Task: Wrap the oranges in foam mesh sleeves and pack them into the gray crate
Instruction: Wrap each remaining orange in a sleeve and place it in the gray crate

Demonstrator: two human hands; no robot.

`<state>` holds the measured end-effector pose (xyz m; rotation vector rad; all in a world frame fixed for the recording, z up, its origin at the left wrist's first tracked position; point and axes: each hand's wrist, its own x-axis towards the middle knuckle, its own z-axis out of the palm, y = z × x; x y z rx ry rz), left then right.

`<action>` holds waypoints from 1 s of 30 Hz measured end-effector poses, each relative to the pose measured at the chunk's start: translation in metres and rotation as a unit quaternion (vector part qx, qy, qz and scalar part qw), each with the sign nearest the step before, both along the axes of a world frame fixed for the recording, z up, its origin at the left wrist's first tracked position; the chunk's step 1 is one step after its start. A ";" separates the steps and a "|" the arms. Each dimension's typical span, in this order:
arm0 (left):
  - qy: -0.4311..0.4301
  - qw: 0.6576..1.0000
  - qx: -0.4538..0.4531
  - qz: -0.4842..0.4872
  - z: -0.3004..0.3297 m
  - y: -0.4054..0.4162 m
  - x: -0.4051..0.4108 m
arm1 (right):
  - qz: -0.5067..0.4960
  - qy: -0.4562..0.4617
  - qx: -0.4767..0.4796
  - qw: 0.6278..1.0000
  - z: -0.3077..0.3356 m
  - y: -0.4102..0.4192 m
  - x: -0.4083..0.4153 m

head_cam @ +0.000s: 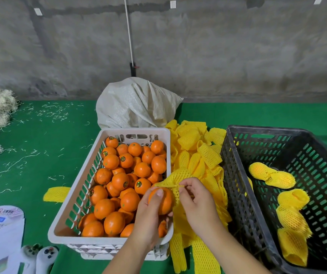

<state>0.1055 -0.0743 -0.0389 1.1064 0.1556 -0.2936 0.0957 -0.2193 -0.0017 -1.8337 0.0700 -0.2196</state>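
Light is even and fairly bright, seemingly from overhead, with only soft shadows inside the crates. No glare shows. The wide lens bends straight lines toward the edges. The wall (218,46) looks smeared and soft; the centre is sharper.

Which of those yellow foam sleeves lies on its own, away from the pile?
The flat sleeve on the green cloth left of the white crate; the others lie heaped between the crates.

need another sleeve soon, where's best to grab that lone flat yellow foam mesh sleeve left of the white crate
Pinch the lone flat yellow foam mesh sleeve at its near left end, coming from above with the left hand. It lies flat on the green cloth, apart from the white plastic crate.
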 end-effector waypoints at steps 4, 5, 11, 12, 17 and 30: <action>-0.010 0.998 0.038 0.055 -0.001 -0.002 -0.002 | 0.013 -0.022 0.074 0.997 0.003 0.007 -0.005; -0.011 0.998 0.039 0.044 -0.002 -0.001 -0.002 | 0.015 -0.024 0.073 0.997 0.003 0.008 -0.006; -0.067 0.996 0.006 -0.061 -0.010 0.006 0.000 | 0.043 -0.029 -0.095 0.994 0.007 0.002 -0.003; -0.084 0.995 0.032 -0.050 -0.009 0.004 0.001 | 0.047 -0.037 -0.112 0.992 0.010 -0.001 -0.002; -0.107 0.985 0.124 0.062 -0.003 -0.004 -0.004 | 0.065 -0.117 -0.183 0.974 0.027 0.005 -0.013; -0.090 0.995 0.023 0.035 -0.015 0.005 -0.001 | 0.062 -0.132 -0.202 0.969 0.021 0.000 -0.015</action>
